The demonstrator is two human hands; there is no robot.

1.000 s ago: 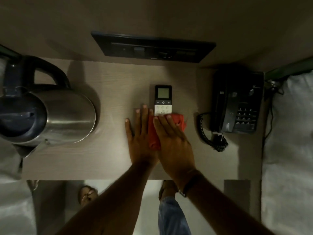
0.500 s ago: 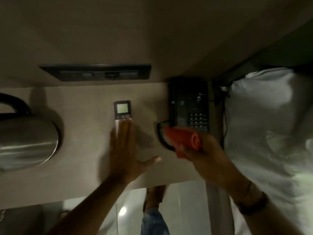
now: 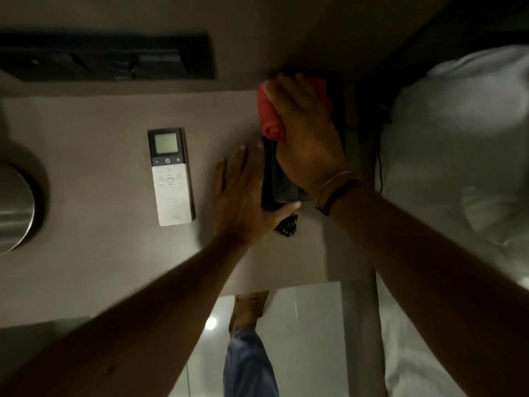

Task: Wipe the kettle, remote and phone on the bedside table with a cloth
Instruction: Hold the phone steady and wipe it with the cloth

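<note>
Since half a second back, right hand [image 3: 307, 138] has carried the red cloth [image 3: 267, 116] from the phone's near edge up to its far end, and left hand [image 3: 243, 196] has slid right off the remote [image 3: 171, 176] to brace the phone [image 3: 282, 187].

Right hand: fingers flat, pressing the bunched cloth onto the phone, palm down. Left hand: open, fingers spread flat on the bedside table [image 3: 100, 253], thumb against the phone's near left corner; grips nothing.

Remote lies bare mid-table, left of the phone. Kettle [image 3: 17, 207] at far left.

For this step: keep the left-hand brace so the phone doesn't skate, wipe far to near in overlapping passes, light over the keypad.

Hard to see: phone mostly under both hands, keypad hidden, only the coiled cord [image 3: 287, 226] pokes out. Kettle cropped by frame edge. Scene dim, motion-blurred.
</note>
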